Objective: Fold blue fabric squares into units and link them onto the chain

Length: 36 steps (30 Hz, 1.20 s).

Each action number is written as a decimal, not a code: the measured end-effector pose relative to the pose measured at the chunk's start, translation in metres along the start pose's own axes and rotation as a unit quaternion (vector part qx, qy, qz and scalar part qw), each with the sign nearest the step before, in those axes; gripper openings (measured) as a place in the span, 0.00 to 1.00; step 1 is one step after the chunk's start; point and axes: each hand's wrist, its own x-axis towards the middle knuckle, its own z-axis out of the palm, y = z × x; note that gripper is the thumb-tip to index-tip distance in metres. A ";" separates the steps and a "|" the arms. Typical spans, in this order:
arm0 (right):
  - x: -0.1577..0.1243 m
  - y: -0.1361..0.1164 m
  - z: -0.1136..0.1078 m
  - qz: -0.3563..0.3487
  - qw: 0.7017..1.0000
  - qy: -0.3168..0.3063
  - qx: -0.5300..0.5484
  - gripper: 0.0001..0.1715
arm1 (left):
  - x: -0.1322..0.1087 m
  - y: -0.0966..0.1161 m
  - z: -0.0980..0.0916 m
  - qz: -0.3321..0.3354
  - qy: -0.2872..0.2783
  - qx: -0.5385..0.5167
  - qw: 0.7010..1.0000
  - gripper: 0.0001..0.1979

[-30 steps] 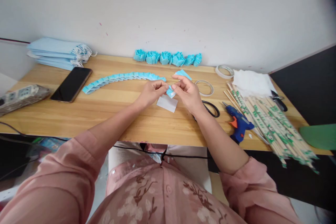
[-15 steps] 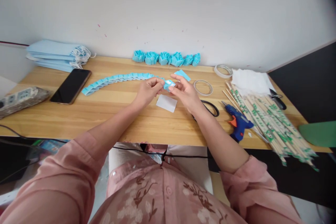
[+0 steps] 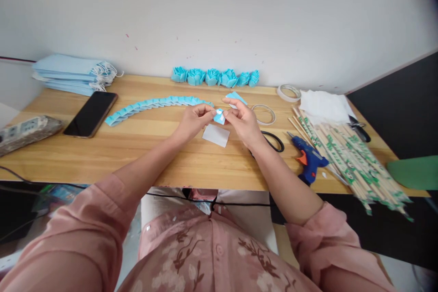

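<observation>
Between my two hands is a small folded light-blue piece point(image 3: 219, 117) with white showing on it; whether it is paper or mask fabric I cannot tell. My left hand point(image 3: 196, 121) pinches its left side with thumb and finger. The fingers of my right hand point(image 3: 241, 121) grip its right side. Just below lies a flat whitish rectangle point(image 3: 216, 135) on the wooden table. A blue rectangle point(image 3: 236, 98) lies behind my right hand, partly covered by it. To the left curves a row of folded blue pieces point(image 3: 150, 104), ending near my left hand.
Several blue fabric flowers point(image 3: 212, 77) line the wall. Blue face masks point(image 3: 73, 73), a phone point(image 3: 91, 114) and a power strip point(image 3: 29, 130) are at left. On the right are tape rolls point(image 3: 288, 93), scissors point(image 3: 273, 141), a glue gun point(image 3: 310, 157) and wrapped chopsticks point(image 3: 356, 164).
The folded piece has turned between my fingers, and its white part faces differently. My right thumb and fingers have closed in on it. The whole view has shifted slightly.
</observation>
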 end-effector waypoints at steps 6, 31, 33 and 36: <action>-0.003 -0.002 -0.002 -0.095 0.982 0.092 -0.137 0.14 | -0.001 0.001 -0.001 -0.008 0.006 0.004 1.000 0.09; -0.009 -0.006 0.006 -0.205 0.905 0.088 -0.363 0.05 | 0.000 -0.009 -0.001 0.084 0.008 0.078 0.993 0.11; -0.009 -0.006 0.006 -0.200 0.912 0.084 -0.349 0.05 | 0.000 -0.010 -0.001 0.087 0.010 0.078 0.993 0.11; -0.009 -0.006 0.005 -0.199 0.920 0.077 -0.329 0.06 | 0.001 -0.010 -0.002 0.090 0.007 0.079 0.993 0.11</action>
